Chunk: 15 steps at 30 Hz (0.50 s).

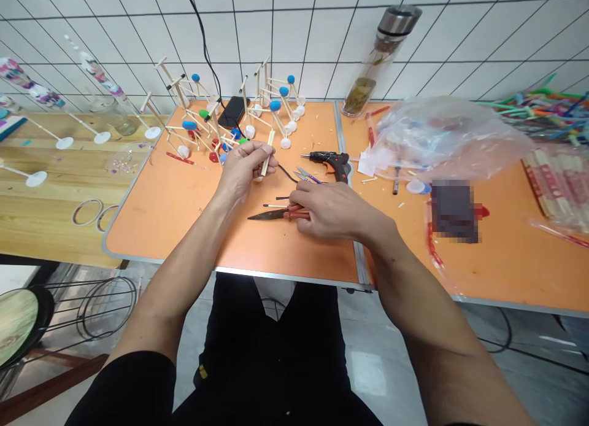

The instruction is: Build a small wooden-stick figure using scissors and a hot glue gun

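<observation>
My left hand (243,168) is closed around short pale wooden sticks (269,148), held upright between thumb and fingers above the orange table (175,211). Lower and to the right, my right hand (334,208) grips the red handles of a pair of pliers (269,215). Their dark pointed jaws lie close to the tabletop and point left. A thin dark-tipped stick (273,205) lies just behind the jaws. Partly hidden behind my right hand are scissors (307,174). A black glue gun (329,158) rests farther back, its nozzle to the left.
Stick frames with bottle caps (188,125) stand at the back left, near a black phone (234,112). A tall bottle (381,61) stands by the tiled wall. To the right are a clear plastic bag (442,137), packed sticks (559,180) and a blurred dark object (453,210).
</observation>
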{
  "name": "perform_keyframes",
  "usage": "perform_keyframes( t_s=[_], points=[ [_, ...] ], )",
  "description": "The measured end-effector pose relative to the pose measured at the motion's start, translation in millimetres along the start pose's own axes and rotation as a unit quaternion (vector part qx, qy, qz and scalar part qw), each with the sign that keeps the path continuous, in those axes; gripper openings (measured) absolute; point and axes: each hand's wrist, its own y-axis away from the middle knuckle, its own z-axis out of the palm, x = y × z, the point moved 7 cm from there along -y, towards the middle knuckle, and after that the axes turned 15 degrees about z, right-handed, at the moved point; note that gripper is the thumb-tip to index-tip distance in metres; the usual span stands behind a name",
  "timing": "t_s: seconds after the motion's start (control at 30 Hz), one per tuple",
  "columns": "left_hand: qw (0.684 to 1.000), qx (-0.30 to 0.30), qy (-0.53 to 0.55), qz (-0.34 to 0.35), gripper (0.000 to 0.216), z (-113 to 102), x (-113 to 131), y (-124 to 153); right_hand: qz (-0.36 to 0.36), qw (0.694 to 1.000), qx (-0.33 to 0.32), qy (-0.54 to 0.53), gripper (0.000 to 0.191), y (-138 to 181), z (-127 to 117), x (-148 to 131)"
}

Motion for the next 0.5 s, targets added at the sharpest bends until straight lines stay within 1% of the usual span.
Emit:
perform_keyframes(
  t_s=[0.07,0.17,0.23,0.27,0.3,0.37,0.43,0.47,0.5],
  points=[
    [1.0,0.013,0.005,0.013,0.04,-2,5,-1,-0.01,0.999,-0.008,-0.034,0.02,0,-6,7],
    [0.999,0.041,0.001,0.036,0.039,-7,11,-4,-0.016,0.989,-0.041,-0.14,0.019,0,-15,32],
    [0.997,0.055,0.005,0.053,0.039,-10,15,-5,0.005,0.97,-0.055,-0.236,0.021,-1,-21,54],
    [0.997,0.057,0.009,0.059,0.038,-11,16,-5,0.029,0.954,-0.056,-0.292,0.022,-4,-24,66],
    [0.996,0.057,0.014,0.063,0.038,-11,17,-6,0.06,0.933,-0.05,-0.352,0.023,-6,-25,78],
    [0.997,0.045,0.025,0.064,0.036,-9,16,-5,0.113,0.868,-0.032,-0.482,0.026,-12,-24,95],
    [0.997,0.026,0.031,0.06,0.034,-6,13,-4,0.123,0.782,-0.023,-0.611,0.036,-20,-17,98],
    [0.998,0.016,0.032,0.057,0.033,-4,11,-3,0.13,0.75,-0.029,-0.648,0.043,-24,-11,96],
    [0.998,0.007,0.03,0.054,0.033,-2,9,-1,0.13,0.731,-0.03,-0.669,0.05,-27,-7,93]
  ],
)
